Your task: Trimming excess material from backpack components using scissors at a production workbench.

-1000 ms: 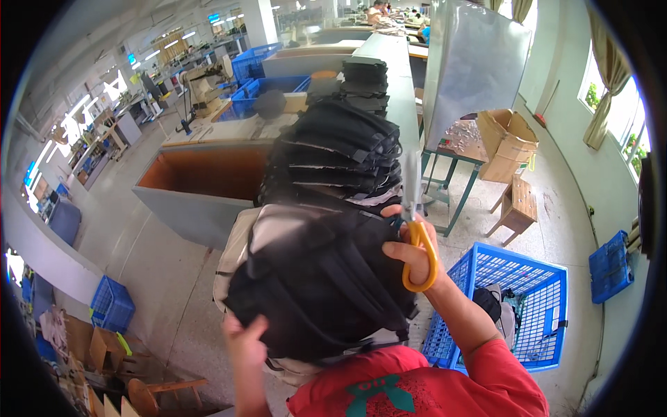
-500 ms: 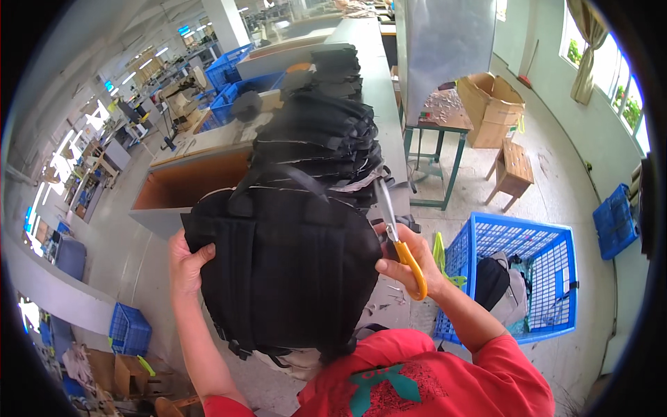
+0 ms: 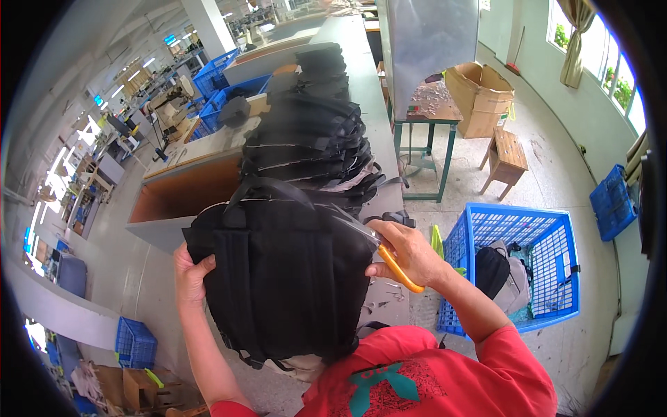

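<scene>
A black backpack piece with straps faces me at the front of the bench. My left hand grips its left edge, thumb bent over the front. My right hand, at its upper right edge, is closed on scissors with orange-yellow handles; their blades lie diagonally across the piece's upper right, beside the top strap loop. Whether the blades touch the fabric I cannot tell. Behind, similar black pieces are stacked along the grey bench, with small offcuts lying at the right of my piece.
A blue crate holding black and grey items stands at my right. Beyond are a green-legged table, a cardboard box and a wooden stool. An orange-lined open box adjoins the bench's left; blue crates sit behind it.
The backpack piece has been squared up toward me, my left hand has risen to its left edge, and the scissors have swung from pointing upward to lying leftward across its top.
</scene>
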Available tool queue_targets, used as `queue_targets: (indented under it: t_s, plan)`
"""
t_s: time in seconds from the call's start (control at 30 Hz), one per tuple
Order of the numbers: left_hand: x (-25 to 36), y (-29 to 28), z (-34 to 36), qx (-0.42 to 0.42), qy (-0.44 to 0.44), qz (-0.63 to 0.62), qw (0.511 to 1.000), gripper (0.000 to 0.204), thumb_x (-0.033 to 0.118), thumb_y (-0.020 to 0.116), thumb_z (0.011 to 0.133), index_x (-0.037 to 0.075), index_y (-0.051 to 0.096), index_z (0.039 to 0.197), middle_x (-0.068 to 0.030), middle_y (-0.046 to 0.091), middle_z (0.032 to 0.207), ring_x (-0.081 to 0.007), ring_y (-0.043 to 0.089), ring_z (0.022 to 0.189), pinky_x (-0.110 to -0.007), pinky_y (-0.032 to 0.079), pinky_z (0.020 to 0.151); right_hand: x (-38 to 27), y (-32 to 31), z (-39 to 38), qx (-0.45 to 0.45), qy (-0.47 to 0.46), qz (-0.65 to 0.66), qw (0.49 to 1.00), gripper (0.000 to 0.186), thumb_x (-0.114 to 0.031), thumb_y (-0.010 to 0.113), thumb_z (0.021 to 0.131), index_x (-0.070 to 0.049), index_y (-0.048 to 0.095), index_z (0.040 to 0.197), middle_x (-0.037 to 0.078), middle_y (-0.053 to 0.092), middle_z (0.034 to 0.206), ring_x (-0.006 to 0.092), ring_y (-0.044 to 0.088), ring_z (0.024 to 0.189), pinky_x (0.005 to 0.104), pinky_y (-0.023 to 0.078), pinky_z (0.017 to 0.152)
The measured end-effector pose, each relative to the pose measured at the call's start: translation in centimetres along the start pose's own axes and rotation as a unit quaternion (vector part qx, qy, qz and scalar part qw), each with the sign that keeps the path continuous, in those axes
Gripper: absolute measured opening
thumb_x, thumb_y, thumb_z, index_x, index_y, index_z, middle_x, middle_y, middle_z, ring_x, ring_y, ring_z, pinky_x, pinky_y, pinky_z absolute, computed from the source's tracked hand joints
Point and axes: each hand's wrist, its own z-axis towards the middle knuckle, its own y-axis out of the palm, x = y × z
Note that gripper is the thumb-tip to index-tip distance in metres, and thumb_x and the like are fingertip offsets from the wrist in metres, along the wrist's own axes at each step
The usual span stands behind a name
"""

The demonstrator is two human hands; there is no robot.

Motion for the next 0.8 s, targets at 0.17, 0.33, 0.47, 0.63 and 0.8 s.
queue_targets:
  t_s: [0.17, 0.33, 0.47, 0.63, 0.8]
  plan:
    - [-0.5, -0.7, -0.2, 0.007, -0.017, -0.010, 1.000, 0.038, 0.006, 0.075, 0.066, 0.000, 0.061, 0.101, -0.0025, 0.064, 0.094, -0.0115, 0.058, 0.084, -0.025, 0.044, 0.080, 0.3, 1.0, 0.4, 0.037, -0.044, -0.009, 0.998, 0.061, -0.034, 0.075, 0.069, 0.002, 0.048, 0.111, 0.015, 0.057, 0.073, 0.0323, 0.059, 0.067, 0.0366, 0.047, 0.061]
    - [1.3, 0.5, -0.5, 0.015, 0.012, 0.039, 0.999, 0.037, -0.001, 0.070, 0.067, -0.001, 0.059, 0.102, -0.0026, 0.064, 0.093, -0.0114, 0.057, 0.084, -0.025, 0.044, 0.081, 1.2, 0.7, 0.0, 0.062, 0.013, 0.117, 0.991, 0.054, -0.038, 0.076, 0.069, 0.000, 0.055, 0.103, 0.002, 0.043, 0.060, 0.0078, 0.041, 0.055, 0.0242, 0.035, 0.050]
    - [2.8, 4.0, -0.6, -0.025, 0.042, 0.110, 0.993, 0.037, -0.004, 0.066, 0.068, -0.002, 0.057, 0.104, -0.0037, 0.064, 0.094, -0.0107, 0.057, 0.085, -0.026, 0.044, 0.080, 1.8, -1.8, 0.2, 0.100, 0.044, 0.236, 0.966, 0.065, -0.042, 0.076, 0.068, -0.002, 0.052, 0.113, 0.000, 0.046, 0.066, 0.0065, 0.042, 0.059, 0.0215, 0.036, 0.054]
    - [3.0, 7.3, -0.9, -0.110, 0.048, 0.132, 0.984, 0.031, 0.002, 0.065, 0.074, -0.001, 0.059, 0.104, -0.0033, 0.065, 0.090, -0.0081, 0.055, 0.082, -0.025, 0.044, 0.076, -1.5, -8.4, 2.3, 0.028, -0.112, -0.055, 0.992, 0.078, -0.052, 0.076, 0.061, -0.004, 0.050, 0.117, 0.007, 0.054, 0.077, 0.0223, 0.052, 0.072, 0.0318, 0.043, 0.064]
    - [3.9, 9.9, -0.9, -0.156, -0.003, 0.068, 0.985, 0.016, 0.006, 0.068, 0.072, -0.001, 0.066, 0.086, 0.0001, 0.063, 0.071, -0.0064, 0.053, 0.066, -0.024, 0.043, 0.062, -5.3, -11.2, 5.2, -0.092, -0.191, -0.173, 0.962, 0.071, -0.051, 0.074, 0.062, -0.006, 0.053, 0.113, 0.007, 0.054, 0.076, 0.0235, 0.052, 0.072, 0.0348, 0.043, 0.066]
